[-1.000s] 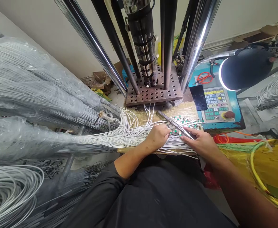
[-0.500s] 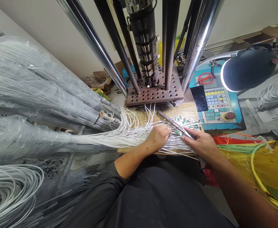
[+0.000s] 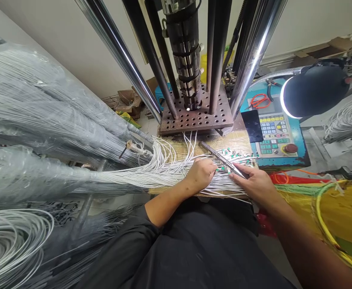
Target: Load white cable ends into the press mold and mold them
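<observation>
My left hand (image 3: 202, 173) lies closed over a thick bundle of white cables (image 3: 151, 173) in the head view. Its fingertips pinch a cable end with a green tip just beside them; the pinched part is mostly hidden. In my right hand (image 3: 255, 182) is a long, slim metal tool (image 3: 219, 155), pointing up and left across the cable ends. What kind of tool it is does not show clearly. Several small green-and-metal cable ends (image 3: 238, 155) lie scattered under and beyond it. The cables rest on a tan work board (image 3: 204, 138).
Behind the board stands a perforated metal plate (image 3: 196, 125) between upright rods. On the right are a control panel (image 3: 273, 136), a black phone-like slab (image 3: 253, 125), red-handled scissors (image 3: 260, 101) and a lit lamp (image 3: 314, 90). Plastic-wrapped cable bundles (image 3: 52, 104) fill the left.
The view has shifted very slightly. Both hands, the metal tool and the cables stay in nearly the same place.
</observation>
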A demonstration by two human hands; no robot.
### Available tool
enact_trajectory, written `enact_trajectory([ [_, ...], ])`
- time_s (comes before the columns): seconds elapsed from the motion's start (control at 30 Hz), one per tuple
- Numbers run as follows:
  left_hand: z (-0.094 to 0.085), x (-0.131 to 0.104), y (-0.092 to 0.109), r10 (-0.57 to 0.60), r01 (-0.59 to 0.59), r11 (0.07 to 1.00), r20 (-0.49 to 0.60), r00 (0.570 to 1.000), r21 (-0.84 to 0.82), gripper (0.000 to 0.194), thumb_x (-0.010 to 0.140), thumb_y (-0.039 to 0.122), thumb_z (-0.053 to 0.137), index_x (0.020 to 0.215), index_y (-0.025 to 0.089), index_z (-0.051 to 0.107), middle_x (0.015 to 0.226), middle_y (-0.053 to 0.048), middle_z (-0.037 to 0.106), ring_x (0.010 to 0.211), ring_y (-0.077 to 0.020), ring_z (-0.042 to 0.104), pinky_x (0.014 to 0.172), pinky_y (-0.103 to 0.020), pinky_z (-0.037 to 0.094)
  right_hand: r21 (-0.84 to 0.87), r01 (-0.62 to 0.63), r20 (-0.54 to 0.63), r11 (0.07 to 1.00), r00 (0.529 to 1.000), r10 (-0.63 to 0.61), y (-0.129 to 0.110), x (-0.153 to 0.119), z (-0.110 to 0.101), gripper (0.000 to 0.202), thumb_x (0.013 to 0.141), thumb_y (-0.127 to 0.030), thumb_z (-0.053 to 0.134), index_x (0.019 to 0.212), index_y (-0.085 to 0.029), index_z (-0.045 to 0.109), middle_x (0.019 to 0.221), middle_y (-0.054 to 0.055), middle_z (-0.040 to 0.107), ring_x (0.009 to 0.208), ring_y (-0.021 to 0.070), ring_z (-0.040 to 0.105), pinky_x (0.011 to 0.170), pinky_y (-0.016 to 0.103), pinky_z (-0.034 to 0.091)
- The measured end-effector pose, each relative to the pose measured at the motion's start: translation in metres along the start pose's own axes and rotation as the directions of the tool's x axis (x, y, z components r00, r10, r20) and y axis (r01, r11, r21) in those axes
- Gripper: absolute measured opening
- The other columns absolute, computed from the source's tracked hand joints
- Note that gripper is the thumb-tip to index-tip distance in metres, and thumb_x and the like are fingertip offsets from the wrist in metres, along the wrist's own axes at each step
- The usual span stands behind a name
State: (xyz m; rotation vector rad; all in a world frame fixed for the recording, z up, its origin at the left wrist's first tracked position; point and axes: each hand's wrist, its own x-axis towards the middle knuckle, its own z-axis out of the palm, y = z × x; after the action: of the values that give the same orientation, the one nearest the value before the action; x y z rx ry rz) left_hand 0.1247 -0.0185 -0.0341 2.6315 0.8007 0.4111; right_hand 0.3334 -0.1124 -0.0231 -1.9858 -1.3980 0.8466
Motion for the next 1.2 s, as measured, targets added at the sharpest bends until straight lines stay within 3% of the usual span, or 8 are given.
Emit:
enact_trajectory([
  [0.47,0.002,0.001,-0.003,-0.06,0.06,0.997,-0.004,0.998,0.044,0.022,0.094,0.015,0.054,0.079,0.017,0.071,0.082,-0.006,0.066,0.084,-0.02,0.06,0.08,-0.035,0.041,-0.003,0.01,0.024,1.0,1.0,-0.009,-0.002,0.0,-0.002,0.057,0.083,-0.05,0.066,0.131,-0.019,0.07,0.125,0.007,0.073,0.117,0.0304,0.069,0.105,0.041,0.053],
  [0.63,-0.001,0.006,-0.007,-0.111,0.115,0.988,0.048,0.993,-0.1,0.023,0.094,0.019,0.057,0.079,0.017,0.074,0.083,-0.006,0.069,0.084,-0.0194,0.062,0.08,-0.031,0.046,-0.035,0.017,0.036,0.999,0.999,-0.015,-0.005,0.0,-0.004,0.06,0.082,-0.052,0.066,0.131,-0.017,0.07,0.125,0.009,0.074,0.116,0.0306,0.069,0.104,0.041,0.053],
  [0.73,-0.008,0.009,-0.011,-0.161,0.177,0.936,0.077,0.984,-0.304,0.022,0.096,0.027,0.06,0.085,0.017,0.077,0.089,-0.006,0.073,0.087,-0.018,0.064,0.081,-0.028,0.048,-0.056,-0.002,0.042,0.998,0.999,0.005,-0.007,0.0,-0.005,0.062,0.083,-0.054,0.064,0.132,-0.016,0.07,0.124,0.01,0.074,0.116,0.0307,0.068,0.105,0.041,0.052],
  [0.87,-0.011,0.009,-0.013,-0.292,0.287,0.849,0.058,0.955,-0.444,0.026,0.096,0.03,0.059,0.085,0.016,0.077,0.089,-0.005,0.074,0.086,-0.0173,0.065,0.081,-0.028,0.048,-0.077,-0.003,0.024,0.997,1.0,0.005,-0.006,0.001,-0.004,0.062,0.083,-0.056,0.062,0.131,-0.017,0.07,0.123,0.011,0.074,0.115,0.0315,0.069,0.103,0.043,0.053],
  [1.0,-0.002,0.009,-0.012,-0.483,0.387,0.657,0.034,0.875,-0.647,0.022,0.087,0.034,0.069,0.086,0.013,0.078,0.084,-0.003,0.074,0.08,-0.0169,0.066,0.074,-0.026,0.048,-0.067,0.013,0.013,0.998,1.0,-0.013,-0.004,0.001,-0.002,0.06,0.084,-0.054,0.062,0.13,-0.017,0.071,0.123,0.01,0.074,0.115,0.0311,0.069,0.103,0.043,0.053],
  [1.1,0.003,0.01,-0.011,-0.565,0.379,0.53,0.018,0.825,-0.759,0.022,0.082,0.033,0.074,0.087,0.012,0.077,0.082,-0.003,0.074,0.076,-0.0163,0.065,0.072,-0.026,0.048,-0.065,0.025,0.002,0.998,1.0,-0.025,-0.004,0.001,-0.001,0.057,0.084,-0.052,0.063,0.129,-0.019,0.072,0.123,0.009,0.074,0.115,0.0306,0.069,0.103,0.043,0.053],
  [1.2,-0.001,0.011,-0.011,-0.542,0.383,0.597,-0.002,0.84,-0.705,0.024,0.089,0.034,0.065,0.084,0.013,0.075,0.075,-0.002,0.07,0.071,-0.015,0.062,0.069,-0.026,0.047,-0.076,0.033,-0.017,0.997,0.999,-0.034,-0.004,0.001,-0.001,0.054,0.084,-0.052,0.063,0.126,-0.021,0.073,0.119,0.008,0.076,0.111,0.03,0.071,0.101,0.042,0.054],
])
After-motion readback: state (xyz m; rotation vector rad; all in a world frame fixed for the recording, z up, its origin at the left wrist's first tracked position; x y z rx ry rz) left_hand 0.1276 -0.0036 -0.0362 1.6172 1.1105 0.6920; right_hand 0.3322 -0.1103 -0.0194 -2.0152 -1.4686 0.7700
